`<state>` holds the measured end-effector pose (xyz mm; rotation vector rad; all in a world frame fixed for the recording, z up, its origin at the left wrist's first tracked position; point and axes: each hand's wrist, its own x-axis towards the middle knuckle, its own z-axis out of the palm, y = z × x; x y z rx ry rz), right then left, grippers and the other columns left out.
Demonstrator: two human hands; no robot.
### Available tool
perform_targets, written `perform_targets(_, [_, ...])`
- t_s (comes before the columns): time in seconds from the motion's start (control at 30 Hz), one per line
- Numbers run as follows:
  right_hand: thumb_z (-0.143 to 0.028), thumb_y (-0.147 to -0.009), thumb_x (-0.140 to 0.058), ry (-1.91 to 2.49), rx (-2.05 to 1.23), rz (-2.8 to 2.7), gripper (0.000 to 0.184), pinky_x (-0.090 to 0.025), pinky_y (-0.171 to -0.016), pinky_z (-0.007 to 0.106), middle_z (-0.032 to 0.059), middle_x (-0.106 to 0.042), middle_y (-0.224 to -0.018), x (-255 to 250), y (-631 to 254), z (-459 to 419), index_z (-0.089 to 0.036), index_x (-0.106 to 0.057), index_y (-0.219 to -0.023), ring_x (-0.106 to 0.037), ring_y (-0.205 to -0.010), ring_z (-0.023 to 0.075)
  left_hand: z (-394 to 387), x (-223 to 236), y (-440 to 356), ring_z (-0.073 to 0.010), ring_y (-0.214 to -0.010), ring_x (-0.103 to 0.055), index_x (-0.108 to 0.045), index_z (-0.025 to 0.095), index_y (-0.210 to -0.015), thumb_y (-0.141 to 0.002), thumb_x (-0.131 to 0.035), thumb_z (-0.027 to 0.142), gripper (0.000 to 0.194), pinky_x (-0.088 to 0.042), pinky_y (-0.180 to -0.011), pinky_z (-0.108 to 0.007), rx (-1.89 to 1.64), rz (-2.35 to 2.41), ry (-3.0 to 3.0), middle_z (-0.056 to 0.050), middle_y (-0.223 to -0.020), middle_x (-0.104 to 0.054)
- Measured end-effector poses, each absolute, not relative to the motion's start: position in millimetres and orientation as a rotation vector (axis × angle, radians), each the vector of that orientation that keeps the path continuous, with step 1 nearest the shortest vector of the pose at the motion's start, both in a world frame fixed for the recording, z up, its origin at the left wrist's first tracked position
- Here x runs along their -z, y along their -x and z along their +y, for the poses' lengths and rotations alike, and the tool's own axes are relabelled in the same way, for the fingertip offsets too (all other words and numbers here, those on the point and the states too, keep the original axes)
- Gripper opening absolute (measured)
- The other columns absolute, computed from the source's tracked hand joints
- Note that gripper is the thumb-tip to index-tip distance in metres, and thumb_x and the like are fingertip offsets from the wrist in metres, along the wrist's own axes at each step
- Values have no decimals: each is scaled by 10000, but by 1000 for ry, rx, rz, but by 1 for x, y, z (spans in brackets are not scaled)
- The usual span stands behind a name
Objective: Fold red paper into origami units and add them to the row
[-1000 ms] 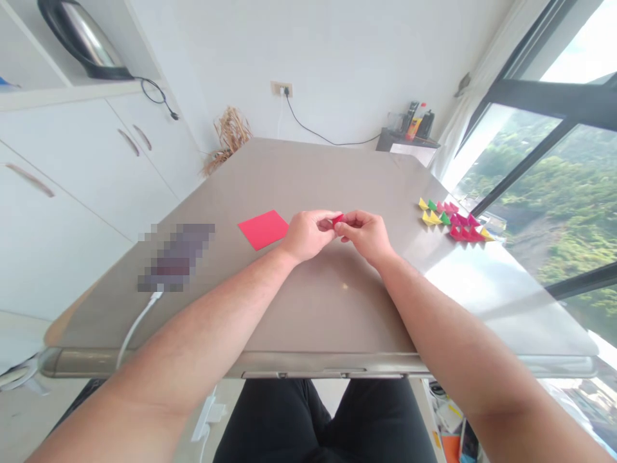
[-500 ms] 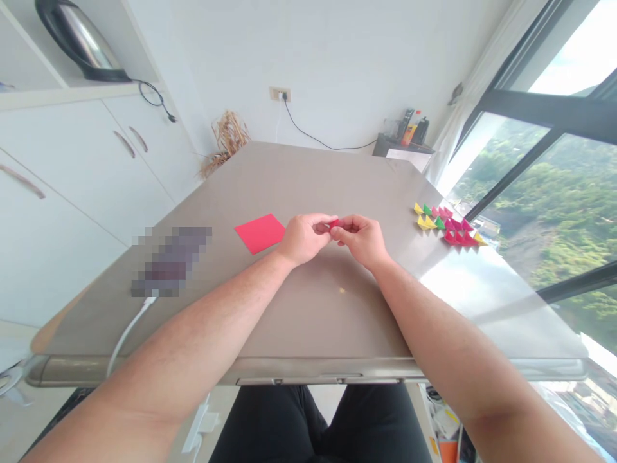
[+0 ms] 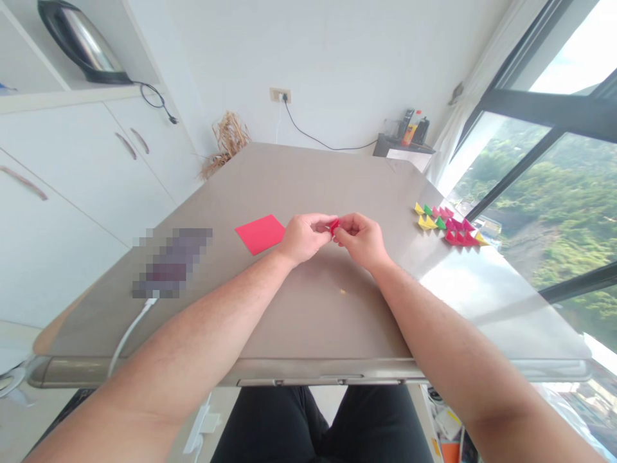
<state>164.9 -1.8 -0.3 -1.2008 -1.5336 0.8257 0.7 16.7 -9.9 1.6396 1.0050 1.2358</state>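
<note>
My left hand (image 3: 304,237) and my right hand (image 3: 360,239) meet over the middle of the grey table (image 3: 308,302). Both pinch a small folded red paper piece (image 3: 333,226) between their fingertips, just above the tabletop. Most of the piece is hidden by the fingers. A flat red paper square (image 3: 260,233) lies on the table just left of my left hand.
Several small folded paper pieces (image 3: 448,224), yellow, green, pink and red, are grouped at the table's right edge by the window. A blurred-out object (image 3: 171,262) with a white cable (image 3: 130,331) lies at the left. White cupboards stand left; a kettle (image 3: 81,42) sits on the shelf.
The hands have stayed together at the same spot. The fingers have shifted slightly on the red piece, which now shows a bit more between the fingertips.
</note>
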Motion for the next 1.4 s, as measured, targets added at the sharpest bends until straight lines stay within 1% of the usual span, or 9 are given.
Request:
perform_targets(0.17, [-235, -756, -594, 1200, -746, -1605, 165, -505, -643, 266, -18, -718, -737, 3, -164, -3, -232, -680, -896, -660, -682, 144, 16, 11, -4, -233, -909, -741, -802, 191, -1031, -697, -750, 186, 337, -581, -907, -396, -1228, 1029, -1561, -65, -955, -798])
perform_targets(0.3, [-225, -748, -574, 1222, -666, -1641, 150, -470, -612, 256, -22, -708, -749, 4, -164, -3, -236, -673, -860, -602, -644, 129, 15, 12, -6, -220, -858, -742, -803, 183, -1009, -702, -717, 165, 319, -602, -853, -391, -1227, 1040, -1465, -66, -935, -798])
perform_targets(0.5, [-270, -743, -607, 1271, -596, -1591, 91, -475, -639, 270, -13, -694, -752, 4, -161, -2, -231, -640, -818, -603, -679, 143, 14, 16, -10, -252, -993, -740, -793, 180, -1024, -695, -755, 176, 331, -586, -941, -420, -1272, 969, -1450, -76, -1024, -794])
perform_targets(0.73, [-280, -755, -581, 1314, -566, -1492, 97, -476, -619, 280, -26, -684, -702, 4, -155, -3, -222, -643, -803, -611, -639, 145, 12, 18, -14, -253, -982, -747, -786, 194, -1032, -724, -721, 168, 316, -588, -938, -419, -1324, 990, -1487, -64, -1011, -795])
perform_targets(0.9, [-311, -754, -605, 1335, -572, -1443, 96, -482, -613, 289, -27, -677, -682, 4, -153, -3, -227, -628, -794, -619, -628, 152, 6, 12, -15, -249, -902, -752, -783, 213, -978, -716, -749, 174, 267, -592, -891, -413, -1349, 1102, -1537, -48, -911, -793])
perform_targets(1.03, [-324, -767, -610, 1342, -586, -1440, 111, -488, -625, 299, -14, -680, -708, 2, -153, -4, -223, -631, -811, -616, -644, 157, 6, 9, -17, -245, -886, -743, -784, 212, -938, -687, -777, 168, 255, -591, -868, -407, -1388, 1112, -1450, -50, -899, -784])
perform_targets(1.13, [-319, -771, -635, 1326, -483, -1437, 101, -480, -632, 297, -8, -670, -749, 0, -153, -6, -220, -643, -792, -594, -648, 147, 9, 8, -16, -239, -876, -732, -772, 190, -922, -652, -813, 185, 273, -596, -855, -414, -1449, 1087, -1239, -61, -909, -775])
perform_targets(1.23, [-254, -789, -611, 1249, -379, -1498, 104, -471, -639, 289, -2, -634, -747, 1, -152, -9, -218, -701, -752, -565, -645, 134, 11, 7, -14, -234, -875, -720, -759, 174, -900, -612, -836, 171, 298, -597, -844, -410, -1504, 1076, -1106, -65, -899, -766])
perform_targets(1.4, [-229, -827, -603, 1167, -398, -1645, 237, -456, -618, 284, 4, -599, -739, 6, -148, -11, -216, -801, -957, -531, -610, 122, 12, 9, -14, -241, -927, -722, -758, 180, -898, -641, -828, 178, 266, -590, -844, -386, -1556, 1064, -1185, -70, -935, -772])
